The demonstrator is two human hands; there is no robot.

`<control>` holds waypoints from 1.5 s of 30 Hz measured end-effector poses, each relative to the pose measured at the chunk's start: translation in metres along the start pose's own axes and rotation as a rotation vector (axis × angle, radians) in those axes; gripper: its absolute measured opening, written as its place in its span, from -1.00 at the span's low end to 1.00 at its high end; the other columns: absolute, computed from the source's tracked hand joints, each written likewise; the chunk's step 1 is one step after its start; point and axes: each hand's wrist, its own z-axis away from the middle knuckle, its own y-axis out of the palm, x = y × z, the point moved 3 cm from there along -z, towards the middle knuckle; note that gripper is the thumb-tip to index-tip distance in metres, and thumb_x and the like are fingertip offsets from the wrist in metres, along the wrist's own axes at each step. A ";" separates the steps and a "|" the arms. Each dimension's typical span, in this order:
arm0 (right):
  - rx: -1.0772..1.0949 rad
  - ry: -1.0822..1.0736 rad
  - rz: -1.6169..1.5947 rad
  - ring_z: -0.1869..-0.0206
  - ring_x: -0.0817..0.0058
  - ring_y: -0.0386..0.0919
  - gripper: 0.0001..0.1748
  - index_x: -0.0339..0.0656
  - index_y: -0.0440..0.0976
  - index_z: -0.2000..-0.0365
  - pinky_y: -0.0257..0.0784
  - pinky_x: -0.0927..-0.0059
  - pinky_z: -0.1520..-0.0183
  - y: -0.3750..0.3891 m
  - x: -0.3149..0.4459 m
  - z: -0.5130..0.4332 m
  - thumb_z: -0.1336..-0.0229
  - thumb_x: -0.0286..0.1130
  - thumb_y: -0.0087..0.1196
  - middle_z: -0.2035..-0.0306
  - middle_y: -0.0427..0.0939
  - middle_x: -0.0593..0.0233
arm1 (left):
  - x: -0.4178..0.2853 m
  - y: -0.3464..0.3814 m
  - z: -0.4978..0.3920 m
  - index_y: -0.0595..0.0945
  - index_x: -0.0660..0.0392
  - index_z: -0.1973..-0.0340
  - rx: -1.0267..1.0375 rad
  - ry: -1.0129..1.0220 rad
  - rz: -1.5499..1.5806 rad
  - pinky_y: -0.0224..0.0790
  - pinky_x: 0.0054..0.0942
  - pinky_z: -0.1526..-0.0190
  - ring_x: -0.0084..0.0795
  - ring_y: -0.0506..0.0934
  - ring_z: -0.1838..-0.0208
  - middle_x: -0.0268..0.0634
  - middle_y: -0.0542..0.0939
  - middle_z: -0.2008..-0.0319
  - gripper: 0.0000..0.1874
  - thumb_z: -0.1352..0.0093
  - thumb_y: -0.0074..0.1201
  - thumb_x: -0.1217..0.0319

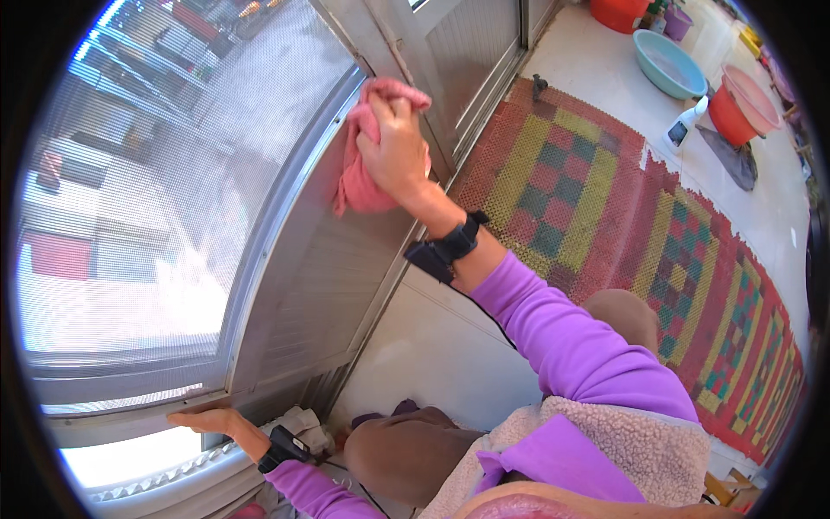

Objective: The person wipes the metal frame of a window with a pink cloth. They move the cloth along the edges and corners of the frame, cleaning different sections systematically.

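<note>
My right hand [394,146] grips a pink cloth [369,188], pressed against the metal door frame [295,217] where the lower panel meets the screen. The cloth is bunched, with folds above and below my fingers. At lower left, my left hand [211,422] rests against the edge of the frame with its fingers extended and nothing held. A mesh screen [214,162] fills the upper part of the door, and bright ground shows through it. Both wrists carry dark straps with small devices.
A patterned red, yellow and green mat [557,188] covers the floor at right. Beyond it stand a light blue basin [671,65], a white spray bottle [684,126], a red bucket [733,117] and a dark cloth [729,159]. A ribbed white object [175,486] lies below my left hand.
</note>
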 end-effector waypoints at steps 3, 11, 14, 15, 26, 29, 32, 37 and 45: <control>0.061 0.067 -0.050 -0.09 -0.14 0.41 -0.31 -0.29 0.43 -0.20 0.42 0.01 -0.13 0.004 -0.001 0.008 0.02 -0.47 0.24 -0.09 0.39 -0.08 | 0.000 0.000 0.000 0.25 0.42 -0.41 0.005 0.007 0.000 0.35 -0.04 -0.31 0.03 0.40 -0.35 0.18 0.29 -0.40 -0.01 -0.49 -0.27 -0.30; 0.069 0.108 -0.084 -0.15 -0.12 0.42 -0.32 -0.25 0.41 -0.23 0.42 0.06 -0.17 -0.003 0.013 0.010 -0.02 -0.45 0.19 -0.07 0.41 -0.09 | 0.001 -0.001 -0.001 0.26 0.45 -0.40 0.007 0.009 0.004 0.38 -0.04 -0.30 0.03 0.42 -0.34 0.20 0.31 -0.38 -0.01 -0.49 -0.27 -0.30; 0.255 0.219 -0.117 -0.22 -0.16 0.38 -0.29 -0.24 0.41 -0.25 0.39 0.07 -0.26 0.002 0.017 0.029 0.00 -0.47 0.20 -0.08 0.40 -0.12 | 0.002 -0.001 -0.004 0.26 0.49 -0.39 0.006 0.013 0.006 0.39 -0.05 -0.29 0.02 0.42 -0.33 0.20 0.32 -0.37 0.00 -0.49 -0.26 -0.30; 0.149 0.150 -0.121 -0.21 -0.16 0.38 -0.31 -0.22 0.41 -0.24 0.40 0.04 -0.23 0.001 0.015 0.033 0.00 -0.47 0.20 -0.08 0.39 -0.10 | 0.003 -0.002 -0.005 0.26 0.50 -0.38 0.010 0.024 0.006 0.39 -0.06 -0.28 0.02 0.42 -0.33 0.20 0.32 -0.37 0.00 -0.49 -0.25 -0.30; -0.185 0.453 -0.391 -0.13 -0.07 0.40 -0.59 -0.10 0.59 0.01 0.33 0.10 -0.26 0.024 -0.131 0.028 -0.07 -0.42 0.07 -0.05 0.40 -0.17 | 0.002 -0.003 -0.004 0.31 0.47 -0.37 -0.016 0.021 0.017 0.36 -0.07 -0.30 0.01 0.43 -0.31 0.13 0.37 -0.35 -0.02 -0.48 -0.16 -0.28; -0.138 0.406 -0.350 -0.12 -0.04 0.39 -0.63 -0.09 0.60 0.06 0.34 0.10 -0.23 0.021 -0.114 0.013 -0.07 -0.43 0.07 -0.03 0.41 -0.13 | 0.001 -0.001 -0.002 0.31 0.50 -0.36 -0.041 0.011 0.000 0.37 -0.10 -0.30 0.01 0.45 -0.29 0.14 0.38 -0.34 -0.01 -0.48 -0.15 -0.28; -0.219 0.068 -0.363 -0.09 -0.07 0.41 -0.63 -0.16 0.59 0.08 0.33 0.09 -0.25 0.014 -0.091 -0.002 -0.04 -0.47 0.08 0.04 0.46 -0.10 | -0.001 0.000 -0.001 0.33 0.52 -0.35 -0.050 0.010 -0.009 0.38 -0.12 -0.30 0.01 0.47 -0.28 0.15 0.39 -0.33 -0.02 -0.48 -0.15 -0.27; -0.202 0.362 -0.448 -0.14 -0.08 0.41 -0.55 -0.16 0.57 -0.01 0.35 0.06 -0.22 0.012 -0.110 -0.008 -0.04 -0.45 0.07 0.03 0.50 -0.12 | -0.004 0.002 0.002 0.27 0.52 -0.37 -0.029 0.025 -0.051 0.37 -0.02 -0.30 0.08 0.41 -0.35 0.24 0.32 -0.37 0.02 -0.48 -0.26 -0.30; -0.078 0.118 -0.160 -0.22 -0.06 0.41 -0.40 -0.11 0.52 -0.17 0.40 0.06 -0.25 -0.006 -0.062 -0.025 -0.03 -0.38 0.18 -0.16 0.42 -0.01 | -0.002 0.001 -0.001 0.25 0.51 -0.38 -0.007 0.066 -0.059 0.34 0.01 -0.34 0.11 0.35 -0.41 0.26 0.25 -0.41 0.02 -0.47 -0.28 -0.30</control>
